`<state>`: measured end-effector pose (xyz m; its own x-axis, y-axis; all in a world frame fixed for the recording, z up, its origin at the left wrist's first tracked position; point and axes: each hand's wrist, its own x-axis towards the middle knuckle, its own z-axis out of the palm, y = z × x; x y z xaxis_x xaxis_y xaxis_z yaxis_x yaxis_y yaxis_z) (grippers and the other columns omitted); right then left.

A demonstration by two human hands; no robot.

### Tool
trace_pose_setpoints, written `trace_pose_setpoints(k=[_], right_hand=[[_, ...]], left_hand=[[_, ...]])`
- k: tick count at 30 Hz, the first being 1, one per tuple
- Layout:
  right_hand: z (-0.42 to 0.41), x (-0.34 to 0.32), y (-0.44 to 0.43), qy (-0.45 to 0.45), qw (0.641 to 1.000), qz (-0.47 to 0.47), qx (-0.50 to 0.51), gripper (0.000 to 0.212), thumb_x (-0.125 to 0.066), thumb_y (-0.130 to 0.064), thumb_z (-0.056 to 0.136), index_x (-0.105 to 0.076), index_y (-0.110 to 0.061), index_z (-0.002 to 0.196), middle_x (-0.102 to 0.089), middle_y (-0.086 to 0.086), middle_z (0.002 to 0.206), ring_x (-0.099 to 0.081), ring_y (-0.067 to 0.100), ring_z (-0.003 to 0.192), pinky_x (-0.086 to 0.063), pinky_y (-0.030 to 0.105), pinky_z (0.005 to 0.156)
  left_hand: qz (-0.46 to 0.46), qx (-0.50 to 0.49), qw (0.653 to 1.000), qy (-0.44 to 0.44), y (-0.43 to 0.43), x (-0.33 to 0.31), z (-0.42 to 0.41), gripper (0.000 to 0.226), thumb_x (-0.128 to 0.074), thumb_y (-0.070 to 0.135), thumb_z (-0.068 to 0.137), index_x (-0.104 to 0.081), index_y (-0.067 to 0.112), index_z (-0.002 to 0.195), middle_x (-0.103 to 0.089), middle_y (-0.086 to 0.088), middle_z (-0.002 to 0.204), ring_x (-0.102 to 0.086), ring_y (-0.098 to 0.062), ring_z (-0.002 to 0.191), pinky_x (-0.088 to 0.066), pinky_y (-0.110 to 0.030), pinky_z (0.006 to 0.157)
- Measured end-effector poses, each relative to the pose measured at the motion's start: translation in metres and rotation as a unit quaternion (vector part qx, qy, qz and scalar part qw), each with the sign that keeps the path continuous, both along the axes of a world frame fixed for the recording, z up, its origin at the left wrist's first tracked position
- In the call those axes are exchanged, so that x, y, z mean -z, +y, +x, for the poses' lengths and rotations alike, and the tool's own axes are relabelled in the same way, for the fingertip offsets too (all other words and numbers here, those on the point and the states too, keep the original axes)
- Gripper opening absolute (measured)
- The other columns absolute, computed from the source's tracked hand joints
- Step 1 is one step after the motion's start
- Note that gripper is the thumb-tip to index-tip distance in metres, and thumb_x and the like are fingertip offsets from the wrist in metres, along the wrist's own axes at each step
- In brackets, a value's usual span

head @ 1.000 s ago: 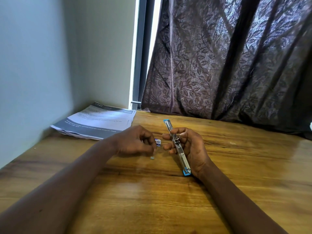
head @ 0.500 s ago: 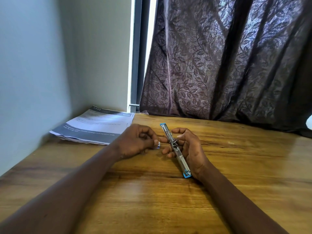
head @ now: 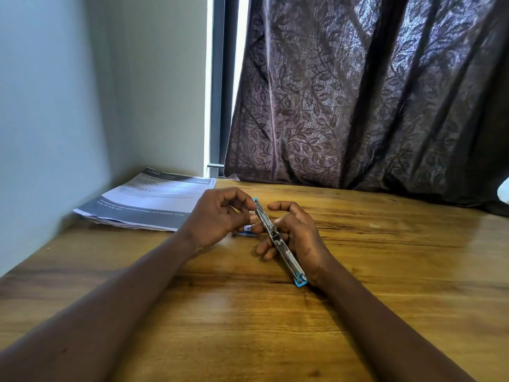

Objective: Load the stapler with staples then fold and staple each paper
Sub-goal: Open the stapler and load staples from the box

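Stapler [head: 278, 242] across curled right hand [head: 301, 232], left hand [head: 217, 219] at its tip

Stapler [head: 278, 241]: silver metal, bright blue at both ends. Small box [head: 248, 234]: blue and white. Papers [head: 148, 202]: white with grey bands, dark and white print. Table [head: 385, 271]: golden-brown wood, darker grain streaks. Curtain [head: 358, 106]: dark purple-brown, leaf-and-vine pattern. Wall [head: 55, 106]: pale grey-blue. Window frame [head: 220, 78]: dark grey.
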<state>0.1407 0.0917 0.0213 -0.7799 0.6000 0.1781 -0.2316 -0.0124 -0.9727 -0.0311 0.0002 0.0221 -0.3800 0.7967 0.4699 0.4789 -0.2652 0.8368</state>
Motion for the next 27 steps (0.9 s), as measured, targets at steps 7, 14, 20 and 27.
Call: trace_pose_setpoints(k=[7,14,20,27], right_hand=[[-0.002,0.004,-0.001,-0.012,0.999,0.041,0.001,0.031,-0.045,-0.011,0.092,-0.047,-0.013,0.123,-0.07,0.032,0.103,-0.064,0.036,0.06,-0.052,0.034,0.051],[-0.003,0.006,-0.002,-0.02,0.998,0.057,-0.006,0.038,-0.051,-0.019,0.082,-0.051,-0.016,0.12,-0.071,0.028,0.1,-0.066,0.038,0.062,-0.054,0.037,0.057],[-0.001,0.005,-0.003,-0.027,0.997,0.066,-0.006,0.038,-0.057,-0.021,0.081,-0.054,-0.019,0.119,-0.072,0.027,0.101,-0.067,0.039,0.064,-0.058,0.039,0.059],[-0.002,0.006,-0.003,-0.026,0.997,0.076,0.007,0.028,-0.059,-0.016,0.09,-0.056,-0.021,0.118,-0.071,0.027,0.101,-0.067,0.043,0.068,-0.06,0.044,0.062]], left_hand=[[0.009,0.006,1.0,0.024,0.002,0.002,0.001,0.021,-0.076,-0.001,0.086,-0.083,0.016,0.096,-0.08,-0.006,0.091,-0.076,-0.033,0.085,-0.062,-0.036,0.077],[0.017,-0.065,0.986,0.154,0.002,-0.001,0.007,0.026,-0.078,0.01,0.086,-0.082,0.031,0.1,-0.076,0.017,0.086,-0.071,-0.004,0.074,-0.051,-0.02,0.069],[0.015,-0.05,0.986,0.16,-0.003,-0.006,0.011,0.027,-0.082,0.01,0.083,-0.076,0.034,0.095,-0.076,0.007,0.083,-0.072,-0.01,0.07,-0.058,-0.022,0.064],[0.005,-0.06,0.98,0.188,-0.003,-0.007,0.011,0.026,-0.084,0.007,0.081,-0.077,0.029,0.091,-0.073,0.013,0.074,-0.069,-0.004,0.065,-0.056,-0.018,0.064]])
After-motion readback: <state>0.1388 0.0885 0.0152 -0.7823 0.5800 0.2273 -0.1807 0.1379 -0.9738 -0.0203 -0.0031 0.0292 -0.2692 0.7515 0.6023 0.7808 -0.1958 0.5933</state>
